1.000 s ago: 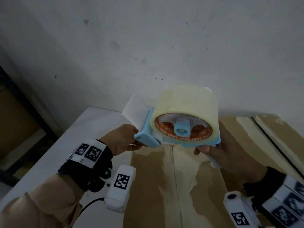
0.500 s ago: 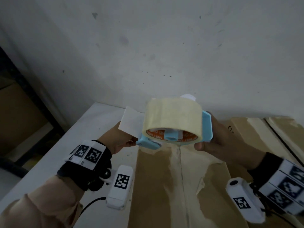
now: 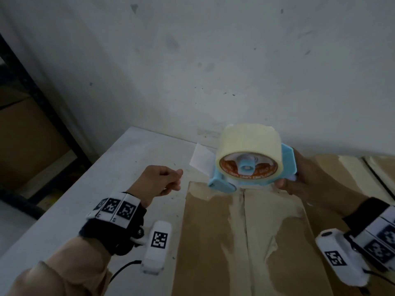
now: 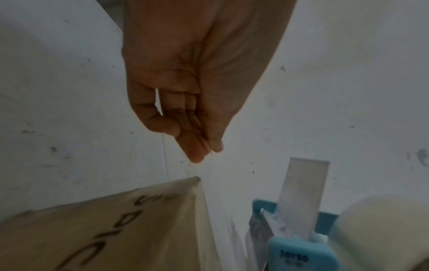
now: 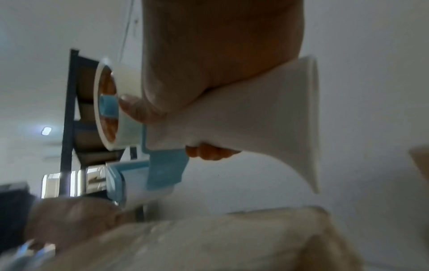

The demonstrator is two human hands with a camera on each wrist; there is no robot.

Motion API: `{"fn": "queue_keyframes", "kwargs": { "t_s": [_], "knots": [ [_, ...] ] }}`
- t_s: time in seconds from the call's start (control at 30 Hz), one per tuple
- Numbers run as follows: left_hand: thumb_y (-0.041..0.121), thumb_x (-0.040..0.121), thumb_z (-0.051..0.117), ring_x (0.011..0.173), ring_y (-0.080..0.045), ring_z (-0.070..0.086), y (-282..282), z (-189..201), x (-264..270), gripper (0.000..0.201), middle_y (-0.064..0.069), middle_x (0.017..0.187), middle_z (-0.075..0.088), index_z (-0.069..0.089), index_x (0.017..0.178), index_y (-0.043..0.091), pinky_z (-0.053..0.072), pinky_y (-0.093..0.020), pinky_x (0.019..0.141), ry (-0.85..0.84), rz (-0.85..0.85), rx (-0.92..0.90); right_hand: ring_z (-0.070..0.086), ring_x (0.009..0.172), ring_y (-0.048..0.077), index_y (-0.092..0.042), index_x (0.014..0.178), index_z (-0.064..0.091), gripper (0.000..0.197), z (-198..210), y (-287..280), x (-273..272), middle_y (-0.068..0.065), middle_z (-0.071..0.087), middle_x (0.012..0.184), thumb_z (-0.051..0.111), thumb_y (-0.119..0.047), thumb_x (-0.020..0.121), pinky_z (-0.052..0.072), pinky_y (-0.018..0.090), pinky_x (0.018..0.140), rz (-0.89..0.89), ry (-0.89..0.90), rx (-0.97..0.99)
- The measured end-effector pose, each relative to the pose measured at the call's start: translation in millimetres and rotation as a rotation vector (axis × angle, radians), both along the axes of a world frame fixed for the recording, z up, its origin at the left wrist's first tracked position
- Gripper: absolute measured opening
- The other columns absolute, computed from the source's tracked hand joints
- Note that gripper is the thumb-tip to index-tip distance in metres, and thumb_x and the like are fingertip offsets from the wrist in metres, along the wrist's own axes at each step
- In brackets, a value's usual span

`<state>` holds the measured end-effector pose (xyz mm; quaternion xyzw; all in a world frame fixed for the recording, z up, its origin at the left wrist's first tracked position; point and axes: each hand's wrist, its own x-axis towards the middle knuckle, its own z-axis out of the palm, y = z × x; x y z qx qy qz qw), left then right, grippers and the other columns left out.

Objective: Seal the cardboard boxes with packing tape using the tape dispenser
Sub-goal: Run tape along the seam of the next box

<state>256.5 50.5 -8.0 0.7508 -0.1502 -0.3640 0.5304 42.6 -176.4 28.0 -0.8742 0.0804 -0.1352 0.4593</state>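
Observation:
My right hand (image 3: 294, 178) grips the white handle (image 5: 255, 119) of a light blue tape dispenser (image 3: 286, 165), held in the air above the far end of a cardboard box (image 3: 213, 231). The dispenser carries a thick roll of pale tape (image 3: 248, 146). A short free tape end (image 3: 201, 159) sticks out to its left. My left hand (image 3: 168, 180) hovers left of the dispenser, apart from the tape end (image 4: 304, 192). Its fingertips (image 4: 197, 152) are bunched against the thumb with nothing between them. The box's centre seam (image 3: 245, 221) lies among older strips of tape.
The box lies on a white table (image 3: 119, 167) that meets a white wall at the back. A second taped cardboard box (image 3: 352, 171) lies to the right. A dark shelf frame (image 3: 25, 129) with a brown box stands at the far left.
My left hand has let go of the tape end and drawn back to the left. The dispenser has shifted right, away from it.

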Motion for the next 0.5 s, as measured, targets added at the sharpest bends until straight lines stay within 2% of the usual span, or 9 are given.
{"fn": "queue_keyframes", "kwargs": {
  "t_s": [0.07, 0.13, 0.2, 0.33, 0.43, 0.5],
  "knots": [
    [0.024, 0.086, 0.062, 0.053, -0.002, 0.062, -2, -1, 0, 0.020, -0.002, 0.068, 0.064, 0.062, 0.073, 0.009, 0.047, -0.012, 0.051, 0.009, 0.000, 0.002, 0.058, 0.086, -0.007, -0.047, 0.125, 0.033, 0.066, -2, -1, 0, -0.025, 0.057, 0.107, 0.053, -0.075, 0.068, 0.045, 0.006, 0.061, 0.008, 0.007, 0.001],
    [0.025, 0.086, 0.062, 0.054, -0.003, 0.062, -2, -3, 1, 0.020, -0.001, 0.068, 0.064, 0.062, 0.073, 0.009, 0.047, -0.013, 0.053, 0.027, -0.001, -0.003, 0.058, 0.085, -0.007, -0.059, 0.119, 0.033, 0.056, -3, -1, 0, -0.031, 0.057, 0.104, 0.053, -0.074, 0.069, 0.044, 0.006, 0.060, -0.007, 0.007, 0.001],
    [0.025, 0.086, 0.062, 0.054, -0.002, 0.062, -1, -5, 1, 0.020, -0.001, 0.069, 0.064, 0.063, 0.075, 0.009, 0.046, -0.015, 0.056, 0.036, 0.001, -0.003, 0.058, 0.084, -0.010, -0.057, 0.119, 0.033, 0.056, -2, 0, 2, -0.034, 0.056, 0.102, 0.052, -0.075, 0.069, 0.044, 0.005, 0.059, -0.015, 0.012, -0.007],
    [0.025, 0.086, 0.062, 0.053, 0.001, 0.063, -4, -11, 1, 0.018, -0.001, 0.071, 0.065, 0.064, 0.081, 0.008, 0.046, -0.014, 0.057, 0.017, 0.006, 0.010, 0.058, 0.078, -0.011, -0.036, 0.121, 0.030, 0.079, -7, -2, 1, -0.038, 0.056, 0.098, 0.047, -0.084, 0.061, 0.045, 0.007, 0.060, -0.021, 0.056, -0.060],
    [0.026, 0.086, 0.062, 0.053, 0.001, 0.063, -5, -14, 2, 0.018, 0.000, 0.073, 0.066, 0.064, 0.084, 0.008, 0.046, -0.012, 0.055, -0.005, 0.010, 0.031, 0.059, 0.080, -0.006, -0.036, 0.119, 0.032, 0.081, -10, -6, 0, -0.023, 0.060, 0.096, 0.045, -0.087, 0.057, 0.048, 0.016, 0.062, -0.039, 0.092, -0.108],
    [0.026, 0.086, 0.061, 0.054, 0.001, 0.063, -7, -15, 3, 0.018, 0.000, 0.074, 0.066, 0.065, 0.085, 0.009, 0.047, -0.011, 0.053, -0.008, 0.010, 0.035, 0.060, 0.085, -0.003, -0.041, 0.117, 0.032, 0.077, -9, -8, 0, -0.017, 0.059, 0.103, 0.045, -0.087, 0.056, 0.051, 0.024, 0.065, -0.046, 0.106, -0.113]
  ]
}}
